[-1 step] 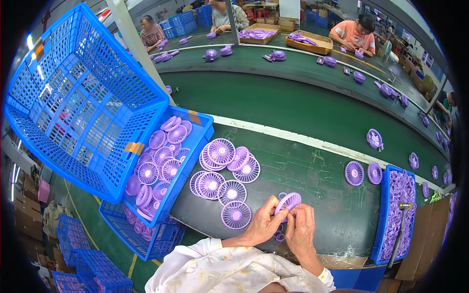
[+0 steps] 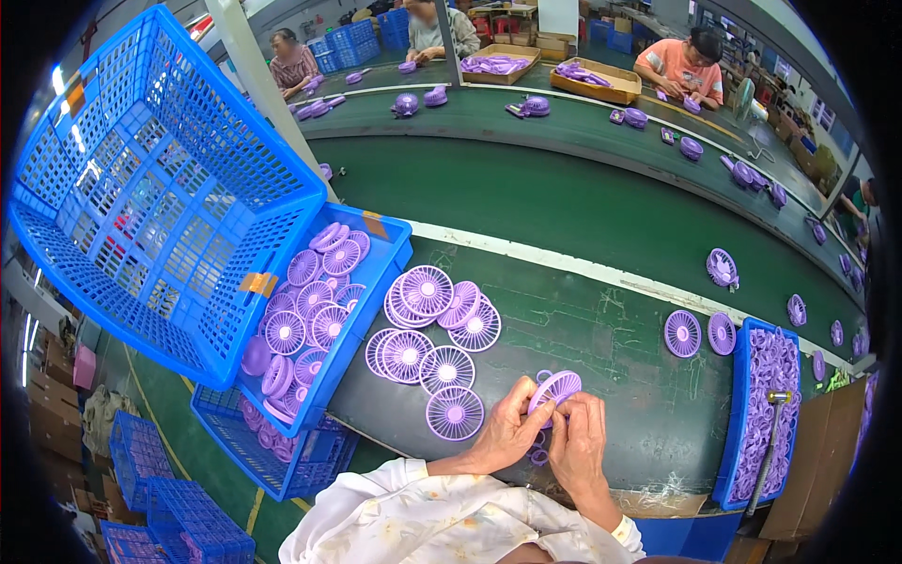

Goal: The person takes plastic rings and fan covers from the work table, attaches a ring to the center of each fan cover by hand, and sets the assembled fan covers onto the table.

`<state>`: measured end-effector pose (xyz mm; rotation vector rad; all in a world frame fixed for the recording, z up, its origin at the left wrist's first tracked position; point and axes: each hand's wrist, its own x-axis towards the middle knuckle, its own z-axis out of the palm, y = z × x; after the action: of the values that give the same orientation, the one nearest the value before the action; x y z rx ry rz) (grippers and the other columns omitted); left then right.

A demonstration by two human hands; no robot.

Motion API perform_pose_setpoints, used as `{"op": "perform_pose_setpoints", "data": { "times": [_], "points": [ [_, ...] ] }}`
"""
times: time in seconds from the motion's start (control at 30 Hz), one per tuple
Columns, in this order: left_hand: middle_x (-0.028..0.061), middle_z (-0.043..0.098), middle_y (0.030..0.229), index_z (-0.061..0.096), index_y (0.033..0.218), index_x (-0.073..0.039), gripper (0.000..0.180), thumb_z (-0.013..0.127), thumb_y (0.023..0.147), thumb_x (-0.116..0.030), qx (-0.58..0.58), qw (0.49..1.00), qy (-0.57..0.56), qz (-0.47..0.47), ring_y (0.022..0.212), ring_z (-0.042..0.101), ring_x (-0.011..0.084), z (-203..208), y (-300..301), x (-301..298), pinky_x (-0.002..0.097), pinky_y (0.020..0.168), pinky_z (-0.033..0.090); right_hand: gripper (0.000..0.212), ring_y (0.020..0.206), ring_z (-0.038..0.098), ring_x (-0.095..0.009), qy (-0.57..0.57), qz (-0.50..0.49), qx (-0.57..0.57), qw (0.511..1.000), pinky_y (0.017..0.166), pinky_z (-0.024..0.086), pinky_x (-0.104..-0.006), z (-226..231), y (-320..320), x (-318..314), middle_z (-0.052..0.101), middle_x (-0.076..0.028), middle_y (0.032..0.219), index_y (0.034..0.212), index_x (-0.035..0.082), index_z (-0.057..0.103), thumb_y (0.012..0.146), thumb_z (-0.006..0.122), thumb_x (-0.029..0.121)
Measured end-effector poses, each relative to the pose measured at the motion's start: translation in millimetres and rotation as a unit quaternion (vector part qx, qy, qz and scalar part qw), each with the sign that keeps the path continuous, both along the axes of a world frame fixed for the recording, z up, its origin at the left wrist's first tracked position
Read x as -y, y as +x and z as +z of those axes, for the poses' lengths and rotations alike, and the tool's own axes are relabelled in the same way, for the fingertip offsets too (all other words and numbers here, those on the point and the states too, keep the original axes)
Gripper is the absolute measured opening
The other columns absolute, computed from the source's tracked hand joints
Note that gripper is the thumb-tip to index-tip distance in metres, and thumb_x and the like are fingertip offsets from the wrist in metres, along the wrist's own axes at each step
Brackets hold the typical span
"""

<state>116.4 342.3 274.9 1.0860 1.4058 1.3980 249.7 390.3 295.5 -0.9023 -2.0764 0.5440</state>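
Between my two hands a purple round fan grille (image 2: 561, 387) is held tilted above the dark green tabletop. My left hand (image 2: 512, 428) pinches its left edge, and the fingers of my right hand (image 2: 577, 437) close on its lower right edge. Small purple rings (image 2: 537, 458) lie on the table under my hands, partly hidden by them. To the left, several loose purple grilles (image 2: 455, 414) lie in overlapping groups, the closest beside my left hand.
A blue crate (image 2: 399, 249) of grilles stands at left, a large blue basket (image 2: 225, 367) tilted over it. At right, a blue tray (image 2: 799, 376) holds purple rings, with a hammer (image 2: 772, 442) across it. Beyond runs a green conveyor (image 2: 526, 197); co-workers (image 2: 684, 70) sit across it.
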Motion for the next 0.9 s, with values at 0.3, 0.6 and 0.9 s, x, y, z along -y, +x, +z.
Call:
{"op": "perform_pose_setpoints", "data": {
  "times": [0.3,0.6,0.9],
  "points": [
    [-0.0019,0.05,0.083,0.051,0.096,-0.006,0.014,0.061,0.099,-0.015,0.016,0.994,0.044,0.1,0.076,0.048,0.0058,18.3,-4.0,-3.9,0.0244,0.066,0.044,0.013,0.089,0.062,-0.029,-0.025,-0.017,-0.102,0.994,0.076,0.051,-0.037,20.8,6.3,4.4,0.059,-0.018,0.107,0.092,0.0,0.06,0.084,0.068,-0.004],
    [0.0028,0.066,0.089,0.05,0.095,-0.008,0.009,0.058,0.098,-0.008,0.269,0.961,0.015,0.063,0.078,0.063,0.0051,11.0,-24.4,-12.1,0.0195,0.061,0.049,0.012,0.088,0.065,-0.013,-0.414,0.11,-0.392,0.814,0.077,0.056,-0.0276,22.4,6.7,-3.3,0.062,-0.015,0.124,0.11,0.001,0.056,0.099,0.058,0.006],
    [0.0072,0.065,0.1,0.053,0.114,-0.002,0.017,0.054,0.101,-0.013,0.333,0.941,-0.022,0.054,0.088,0.067,0.0121,29.8,-19.6,-8.8,0.029,0.077,0.06,0.026,0.092,0.067,-0.013,-0.479,0.131,-0.369,0.785,0.082,0.057,-0.0286,13.1,15.5,0.8,0.062,-0.011,0.125,0.121,0.0,0.061,0.097,0.063,0.008]
  ]
}}
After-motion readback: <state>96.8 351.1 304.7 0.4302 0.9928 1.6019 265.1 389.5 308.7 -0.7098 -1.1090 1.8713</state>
